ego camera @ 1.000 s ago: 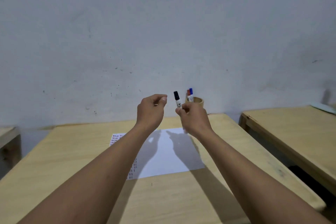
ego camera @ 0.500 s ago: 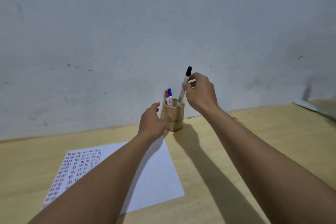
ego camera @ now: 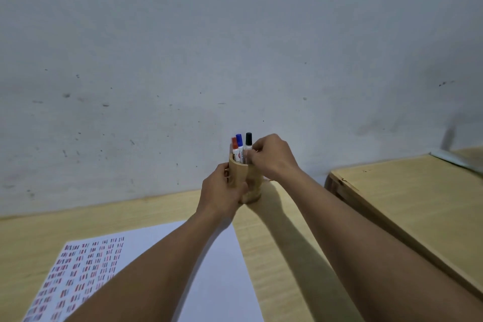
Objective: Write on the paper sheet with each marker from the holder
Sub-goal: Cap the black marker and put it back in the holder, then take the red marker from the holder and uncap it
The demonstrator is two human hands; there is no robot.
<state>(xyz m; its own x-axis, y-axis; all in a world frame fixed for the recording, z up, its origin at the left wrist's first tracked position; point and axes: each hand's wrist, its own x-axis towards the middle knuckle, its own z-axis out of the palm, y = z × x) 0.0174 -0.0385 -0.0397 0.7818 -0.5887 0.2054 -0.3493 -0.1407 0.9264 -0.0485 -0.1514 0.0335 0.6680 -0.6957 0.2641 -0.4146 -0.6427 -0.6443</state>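
A round wooden holder [ego camera: 239, 172] stands at the back of the table by the wall. Three capped markers stick up from it: red [ego camera: 234, 145], blue [ego camera: 239, 141] and black [ego camera: 248, 140]. My left hand [ego camera: 222, 191] wraps around the holder's left side. My right hand [ego camera: 271, 157] pinches the black marker's barrel at the holder's rim. The white paper sheet [ego camera: 214, 269] lies in front, with rows of short red, blue and black marks on its left part [ego camera: 86, 266]. My forearms cover part of the sheet.
The wooden table [ego camera: 282, 238] ends against a grey wall [ego camera: 235, 47]. A second wooden table [ego camera: 407, 204] stands to the right across a narrow gap, with a pale flat object [ego camera: 454, 158] at its far edge.
My right hand lowered the black marker into the holder. My left hand closed around the holder's side. The view shifted down and closer to the holder.
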